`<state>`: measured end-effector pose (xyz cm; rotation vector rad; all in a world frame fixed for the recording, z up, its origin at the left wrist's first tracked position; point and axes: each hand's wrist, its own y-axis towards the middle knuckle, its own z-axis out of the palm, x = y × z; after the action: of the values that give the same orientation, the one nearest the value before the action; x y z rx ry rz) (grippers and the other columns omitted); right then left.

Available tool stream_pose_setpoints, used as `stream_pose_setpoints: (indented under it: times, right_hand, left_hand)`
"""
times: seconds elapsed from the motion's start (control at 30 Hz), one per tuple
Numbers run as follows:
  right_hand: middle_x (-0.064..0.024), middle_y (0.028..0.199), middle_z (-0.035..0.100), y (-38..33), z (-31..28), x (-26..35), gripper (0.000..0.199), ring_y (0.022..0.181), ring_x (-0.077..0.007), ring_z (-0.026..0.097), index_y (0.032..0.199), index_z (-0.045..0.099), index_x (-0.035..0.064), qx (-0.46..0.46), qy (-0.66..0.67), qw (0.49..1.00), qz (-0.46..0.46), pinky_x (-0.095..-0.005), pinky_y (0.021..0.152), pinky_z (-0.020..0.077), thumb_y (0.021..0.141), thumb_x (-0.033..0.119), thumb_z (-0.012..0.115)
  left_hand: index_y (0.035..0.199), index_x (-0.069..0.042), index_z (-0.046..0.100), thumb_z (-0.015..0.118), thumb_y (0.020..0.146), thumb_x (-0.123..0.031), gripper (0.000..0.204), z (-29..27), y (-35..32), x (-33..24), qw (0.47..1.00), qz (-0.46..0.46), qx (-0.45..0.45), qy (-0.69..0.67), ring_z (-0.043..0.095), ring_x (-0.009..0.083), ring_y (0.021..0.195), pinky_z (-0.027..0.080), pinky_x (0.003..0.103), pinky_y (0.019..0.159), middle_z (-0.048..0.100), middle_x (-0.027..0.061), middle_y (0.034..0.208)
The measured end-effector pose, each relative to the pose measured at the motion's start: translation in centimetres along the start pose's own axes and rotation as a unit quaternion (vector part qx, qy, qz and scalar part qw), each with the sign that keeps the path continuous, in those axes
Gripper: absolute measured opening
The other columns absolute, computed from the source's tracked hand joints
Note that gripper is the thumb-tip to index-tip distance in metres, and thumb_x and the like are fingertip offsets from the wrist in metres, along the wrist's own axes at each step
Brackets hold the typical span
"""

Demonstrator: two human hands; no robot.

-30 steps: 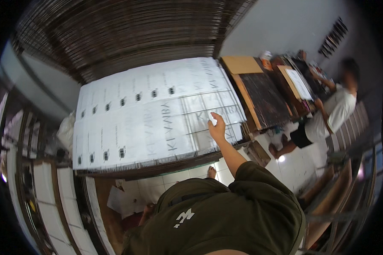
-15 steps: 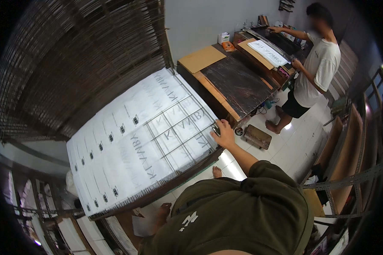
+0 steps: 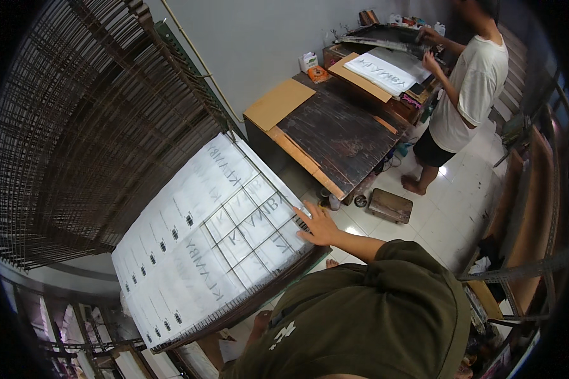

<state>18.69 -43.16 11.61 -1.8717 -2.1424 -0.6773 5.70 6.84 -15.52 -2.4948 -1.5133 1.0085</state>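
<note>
My right hand [image 3: 317, 227] reaches to the right edge of a wire drying rack [image 3: 239, 240]. Its fingers are spread and touch or hover just over the rack's edge; I cannot tell which. Nothing shows in its grasp. White printed sheets [image 3: 161, 271] lie in rows on and under the wire grid, with large dark lettering and small dark marks. Above them on the left, a stack of raised wire racks [image 3: 101, 120] stands tilted up. I do not see my left hand.
A dark worktable [image 3: 341, 132] with a cardboard sheet [image 3: 279, 104] stands beyond the rack. At the far right a co-worker in a white shirt [image 3: 480, 79] works over a printing frame [image 3: 382, 39] beside a white printed sheet [image 3: 380, 72]. A low stool [image 3: 390, 205] sits on the tiled floor.
My right hand has gone from curled fingers at the rack's edge to spread ones. The view has shifted, so the raised racks look larger. The co-worker's hands have come closer together over the frame.
</note>
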Motion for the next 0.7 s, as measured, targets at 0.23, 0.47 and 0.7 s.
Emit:
stream_pose_setpoints:
  times: [0.23, 0.47, 0.7]
  right_hand:
    - [-0.0239, 0.132, 0.023, 0.3, -0.8, -0.6, 0.067, 0.120, -0.0405, 0.028, 0.135, 0.026, 0.0134, 0.004, 0.055, 0.998, -0.035, -0.0512, 0.095, 0.0259, 0.081, 0.044, 0.050]
    - [-0.0241, 0.119, 0.039, 2.5, 0.2, -4.3, 0.056, 0.108, -0.0375, 0.041, 0.124, 0.041, 0.0051, -0.161, 0.219, 0.961, 0.043, -0.0386, 0.091, 0.0349, 0.078, 0.030, 0.060]
    - [-0.0039, 0.112, 0.049, 8.6, -1.3, -15.8, 0.057, 0.096, -0.0147, 0.049, 0.125, 0.039, 0.0171, -0.288, 0.546, 0.702, 0.355, -0.0311, 0.072, 0.0394, 0.076, 0.031, 0.065]
  left_hand:
    - [0.101, -0.008, 0.061, 0.052, 0.083, -0.024, 0.026, -3.7, 1.7, -10.8, 0.964, -0.204, -0.023, -0.169, 0.060, 0.0235, 0.089, 0.047, 0.033, 0.078, 0.057, 0.0093, 0.108]
    - [0.101, -0.007, 0.061, 0.052, 0.083, -0.022, 0.026, 2.4, -1.4, -6.4, 0.982, -0.145, -0.001, -0.120, 0.060, 0.0234, 0.090, 0.047, 0.032, 0.079, 0.057, 0.0093, 0.109]
    - [0.102, -0.007, 0.061, 0.053, 0.082, -0.022, 0.026, 5.5, -4.7, -5.1, 0.964, -0.178, -0.005, -0.197, 0.059, 0.0233, 0.093, 0.047, 0.032, 0.080, 0.056, 0.0096, 0.111]
